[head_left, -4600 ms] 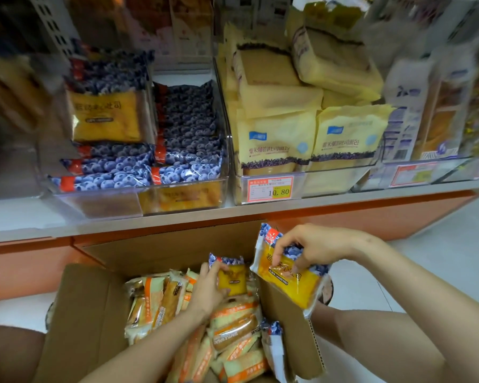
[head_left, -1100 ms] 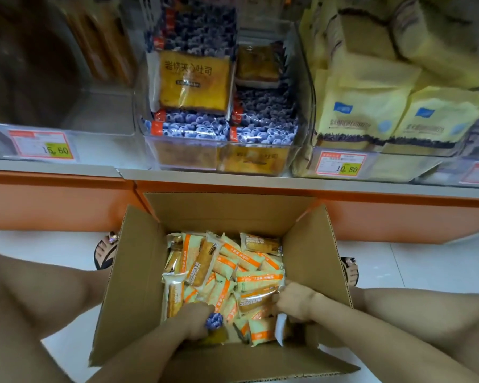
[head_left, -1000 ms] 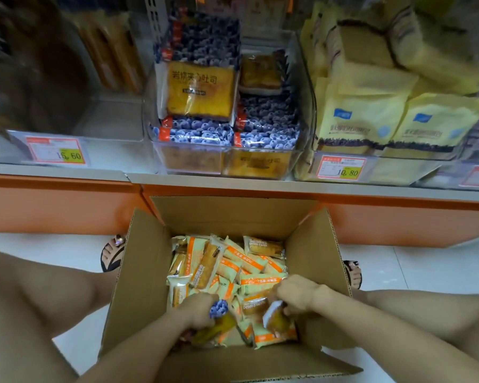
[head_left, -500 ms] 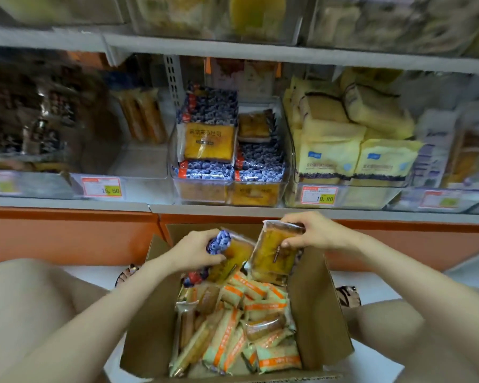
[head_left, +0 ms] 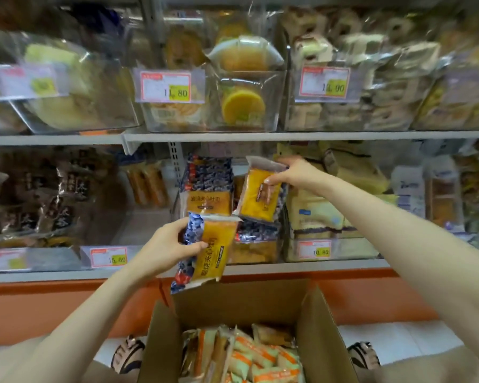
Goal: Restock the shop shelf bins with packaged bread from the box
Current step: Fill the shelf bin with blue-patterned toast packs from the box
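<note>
Above the box (head_left: 241, 302), our left hand (head_left: 163, 246) grips one bread packet (head_left: 213, 250); at one o'clock from it, our right hand (head_left: 293, 175) pinches a second packet (head_left: 256, 199) before the shelf bin (head_left: 256, 251).

Open box (head_left: 310, 322) sits near, below the shelf (head_left: 315, 265); bins (head_left: 249, 252) stand side by side on it.

- Red-bordered price tags clipped along the shelf edges: 11.80 (head_left: 168, 86) and 14.90 (head_left: 324, 81) above, 15.80 (head_left: 109, 257) and 10.80 (head_left: 314, 249) below.
- Orange base panel (head_left: 53, 308) under the lowest shelf.
- White floor (head_left: 398, 335).
- Two patterned sandals, one (head_left: 129, 355) well apart from the other (head_left: 363, 356).
</note>
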`<state>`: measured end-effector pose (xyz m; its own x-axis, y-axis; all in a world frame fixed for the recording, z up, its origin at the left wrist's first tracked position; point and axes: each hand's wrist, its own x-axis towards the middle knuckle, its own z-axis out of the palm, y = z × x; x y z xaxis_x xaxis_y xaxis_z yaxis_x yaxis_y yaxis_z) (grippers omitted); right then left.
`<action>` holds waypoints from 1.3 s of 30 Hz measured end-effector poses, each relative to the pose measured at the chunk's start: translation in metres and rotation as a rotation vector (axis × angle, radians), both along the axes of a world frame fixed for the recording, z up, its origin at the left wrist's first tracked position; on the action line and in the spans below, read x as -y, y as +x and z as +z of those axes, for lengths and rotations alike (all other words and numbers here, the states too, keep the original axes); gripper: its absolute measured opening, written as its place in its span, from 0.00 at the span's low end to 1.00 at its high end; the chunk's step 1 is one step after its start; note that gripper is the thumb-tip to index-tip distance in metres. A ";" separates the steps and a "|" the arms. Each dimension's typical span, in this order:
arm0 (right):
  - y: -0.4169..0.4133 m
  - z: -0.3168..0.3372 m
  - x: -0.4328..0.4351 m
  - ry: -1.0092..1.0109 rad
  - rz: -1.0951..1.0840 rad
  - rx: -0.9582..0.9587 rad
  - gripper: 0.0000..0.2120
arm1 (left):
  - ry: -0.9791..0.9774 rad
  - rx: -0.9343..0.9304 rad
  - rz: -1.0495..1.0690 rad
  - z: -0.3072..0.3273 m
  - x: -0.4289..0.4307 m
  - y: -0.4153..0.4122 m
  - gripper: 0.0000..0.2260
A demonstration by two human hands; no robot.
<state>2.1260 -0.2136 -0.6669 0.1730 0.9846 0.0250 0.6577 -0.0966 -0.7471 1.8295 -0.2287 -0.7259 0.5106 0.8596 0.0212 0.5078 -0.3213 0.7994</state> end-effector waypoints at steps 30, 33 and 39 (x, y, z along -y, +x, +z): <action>0.003 -0.085 0.079 0.345 -0.032 0.085 0.11 | 0.624 -0.237 0.010 -0.007 -0.060 0.107 0.20; -0.008 -0.086 0.085 0.360 0.024 0.101 0.11 | 0.662 -0.158 -0.069 -0.012 -0.039 0.080 0.16; -0.034 -0.091 0.096 0.182 0.234 0.134 0.08 | 0.503 -0.074 -0.094 -0.037 0.003 0.030 0.08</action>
